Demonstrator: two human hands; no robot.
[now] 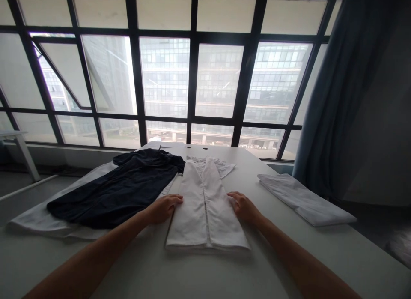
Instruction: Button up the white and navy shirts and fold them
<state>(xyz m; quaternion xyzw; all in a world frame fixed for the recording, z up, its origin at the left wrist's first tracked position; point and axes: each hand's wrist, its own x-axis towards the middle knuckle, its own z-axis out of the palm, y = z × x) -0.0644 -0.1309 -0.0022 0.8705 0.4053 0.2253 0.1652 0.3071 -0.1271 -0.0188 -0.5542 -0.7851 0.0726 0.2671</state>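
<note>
A white garment (189,213) lies lengthwise on the table in front of me, its two long sides folded inward so that they meet along a middle seam. At its far end the cloth parts in a V, with crumpled white fabric beneath. My left hand (164,208) is at the garment's left edge, fingers curled and closed on the cloth. On the opposite edge, my right hand (244,207) has its fingers bent over the fabric. The undersides of both hands are hidden.
Left of it, a dark navy garment (122,187) is spread over another white cloth (28,224). A folded white cloth (305,198) lies near the right edge of the white table (244,282). Windows (165,76) stand behind, with a blue curtain (330,110) at right.
</note>
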